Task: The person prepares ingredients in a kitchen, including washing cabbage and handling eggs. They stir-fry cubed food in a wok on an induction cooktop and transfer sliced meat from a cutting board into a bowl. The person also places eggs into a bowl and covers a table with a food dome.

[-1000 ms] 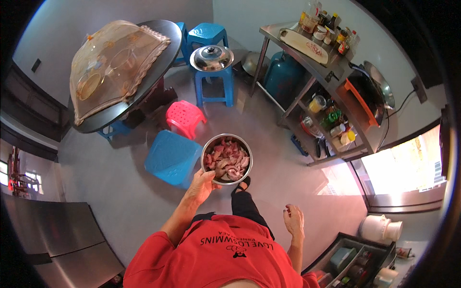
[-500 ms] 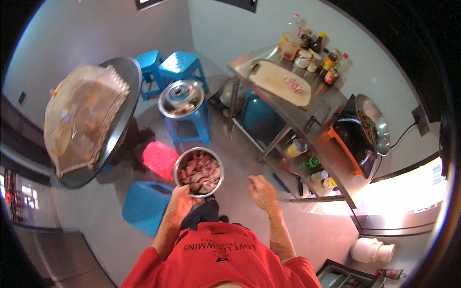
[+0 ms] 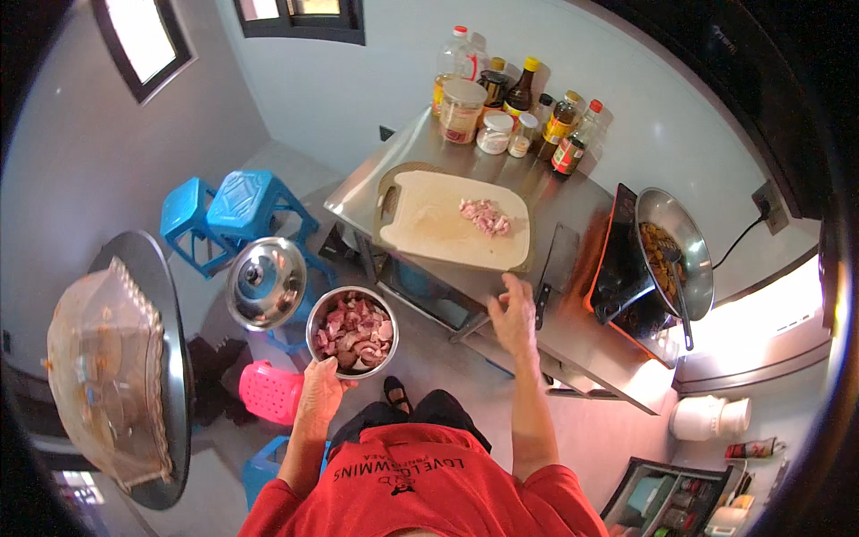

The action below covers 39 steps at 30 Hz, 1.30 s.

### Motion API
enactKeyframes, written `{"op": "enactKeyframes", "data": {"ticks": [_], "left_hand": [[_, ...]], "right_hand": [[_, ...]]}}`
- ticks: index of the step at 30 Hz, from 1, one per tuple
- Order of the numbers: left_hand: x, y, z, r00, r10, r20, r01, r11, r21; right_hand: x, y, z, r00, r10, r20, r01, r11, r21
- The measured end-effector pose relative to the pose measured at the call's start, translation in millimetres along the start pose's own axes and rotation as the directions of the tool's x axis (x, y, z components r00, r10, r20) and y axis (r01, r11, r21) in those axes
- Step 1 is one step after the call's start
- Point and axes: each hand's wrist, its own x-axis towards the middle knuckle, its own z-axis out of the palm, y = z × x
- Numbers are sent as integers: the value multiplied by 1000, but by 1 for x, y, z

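My left hand grips the lower rim of a round metal bowl, held in front of my body. Pieces of raw meat fill it. My right hand holds nothing; its fingers are apart, near the front edge of the steel table. Just beyond that hand lies a cutting board with a small heap of chopped meat. A cleaver rests beside the board, its dark handle close to my right fingers.
Bottles and jars line the wall side of the table. At right, a pan with cooked food and a spatula sits on an orange-edged cooktop. Blue stools, a lidded pot and a covered round table are at left.
My view has turned toward the steel table, which now appears closer. The bowl stays in my left hand. My right hand has moved forward to the table's edge and its fingers have spread.
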Motion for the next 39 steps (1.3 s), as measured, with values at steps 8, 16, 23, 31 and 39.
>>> {"op": "enactKeyframes", "data": {"ticks": [8, 16, 23, 31, 39], "left_hand": [[96, 17, 32, 1000, -24, 7, 23, 997, 80], [161, 46, 46, 999, -33, 1, 32, 994, 101], [218, 67, 77, 992, -101, 70, 90, 985, 150], [259, 95, 97, 946, -244, 211, 179, 942, 285], [287, 112, 89, 924, -281, 259, 210, 939, 271]], "right_hand": [[117, 49, 22, 989, 131, -76, -144, 969, -200], [157, 33, 44, 922, 388, 17, -355, 860, -366], [189, 12, 87, 918, 380, -113, -385, 789, -479], [192, 31, 104, 925, 349, -150, -379, 820, -429], [190, 29, 59, 916, 399, 33, -351, 840, -414]]}}
